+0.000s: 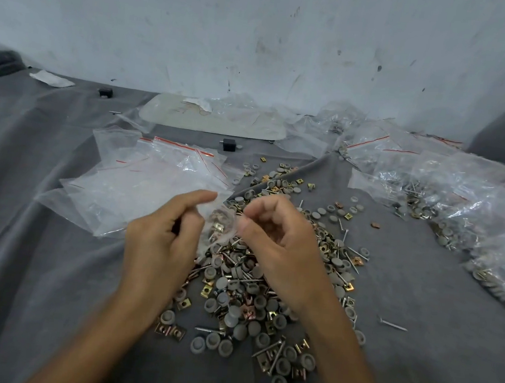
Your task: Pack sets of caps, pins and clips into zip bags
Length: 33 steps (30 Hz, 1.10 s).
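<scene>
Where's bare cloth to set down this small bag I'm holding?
Bare grey cloth lies left of the empty clear zip bags, and at lower right between the loose pile of grey caps, pins and brass clips and the filled bags, save one stray pin. Centre and right edge are crowded.

Light is even, cool and fairly bright; I can't place the source. Shadows are soft: I get only faint shade under the left hand (157, 243) and right hand (282, 251), falling on the loose parts (243, 285). The small zip bag (220, 230) they pinch is a blurred haze. White glare sparkles on the filled bags (464, 196) at right; the empty bags (138, 184) wash out milky. The grey cloth (36, 229) bends and stretches toward the corners. The wall (262, 35) looks soft.
</scene>
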Tool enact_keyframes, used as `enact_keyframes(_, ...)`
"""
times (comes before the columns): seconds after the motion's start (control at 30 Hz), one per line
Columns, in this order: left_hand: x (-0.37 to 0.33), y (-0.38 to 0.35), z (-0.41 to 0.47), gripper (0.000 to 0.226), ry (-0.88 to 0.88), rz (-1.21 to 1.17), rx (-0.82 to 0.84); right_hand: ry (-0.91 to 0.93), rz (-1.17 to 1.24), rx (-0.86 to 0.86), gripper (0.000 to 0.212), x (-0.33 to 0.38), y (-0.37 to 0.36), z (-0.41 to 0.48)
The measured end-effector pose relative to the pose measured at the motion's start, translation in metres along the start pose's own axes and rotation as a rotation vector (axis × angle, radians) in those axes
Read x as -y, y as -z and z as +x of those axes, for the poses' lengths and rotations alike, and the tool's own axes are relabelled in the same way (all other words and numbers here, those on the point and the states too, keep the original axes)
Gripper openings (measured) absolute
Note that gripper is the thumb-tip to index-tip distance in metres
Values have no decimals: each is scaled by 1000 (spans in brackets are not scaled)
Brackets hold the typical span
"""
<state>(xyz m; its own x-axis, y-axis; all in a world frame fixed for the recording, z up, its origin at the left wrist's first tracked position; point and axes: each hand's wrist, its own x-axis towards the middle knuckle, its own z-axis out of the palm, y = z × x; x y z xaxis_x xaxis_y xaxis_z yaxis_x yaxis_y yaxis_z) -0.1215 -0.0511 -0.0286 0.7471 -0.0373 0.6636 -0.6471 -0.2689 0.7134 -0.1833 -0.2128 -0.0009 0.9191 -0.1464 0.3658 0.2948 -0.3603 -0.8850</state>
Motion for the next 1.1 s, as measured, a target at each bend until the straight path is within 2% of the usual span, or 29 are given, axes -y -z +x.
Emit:
enact_keyframes(0.1, -5, 0, 8, 36, 210, -84, -1, 152, -220, 87, 39, 1, -1, -4)
enact_keyframes(0.13, -7, 1, 11, 38, 269, -128, 20, 185, -335, 121, 42, 2, -4, -5)
enact_keyframes(0.2, -10, 4, 15, 34, 377, -272, 105, 228, -458, 117, 29, 5, -8, -5)
enact_keyframes(0.27, -15, 9, 19, 21, 427, -523, 223, 257, -346, 73, 15, 9, -8, -6)
enact_keyframes(0.33, -18, 16, 23, 55, 366, -634, 312, 236, -71, 50, 12, 16, -1, -8)
enact_keyframes(0.4, -17, 22, 25, 88, 283, -534, 442, 175, 172, 33, 9, 22, 8, -7)
enact_keyframes(0.47, -19, 23, 21, 109, 272, -424, 660, 160, 273, 6, 9, 24, 13, -7)
enact_keyframes(0.5, -20, 21, 17, 109, 309, -414, 735, 156, 305, -6, 11, 23, 15, -6)
enact_keyframes(0.57, -24, 13, 10, 94, 395, -467, 786, 143, 353, -46, 18, 23, 17, -5)
enact_keyframes(0.63, -26, 9, 6, 76, 431, -473, 762, 111, 380, -89, 22, 23, 19, -4)
enact_keyframes(0.7, -20, 11, 7, 67, 455, -472, 749, 67, 393, -104, 25, 22, 22, -3)
enact_keyframes(0.8, -14, 10, 13, 57, 499, -482, 739, -5, 410, -124, 44, 21, 24, -4)
enact_keyframes(0.87, -17, 5, 14, 44, 412, -500, 702, -23, 369, -123, 50, 22, 26, -6)
enact_keyframes(0.97, -26, 6, 11, 37, 281, -524, 511, 10, 274, 2, 37, 22, 26, -8)
enact_keyframes(1.03, -23, 10, 12, 28, 314, -532, 418, 39, 203, 75, 23, 19, 26, -9)
enact_keyframes(1.1, -19, 13, 14, 21, 388, -591, 353, 29, 174, 131, 21, 18, 28, -10)
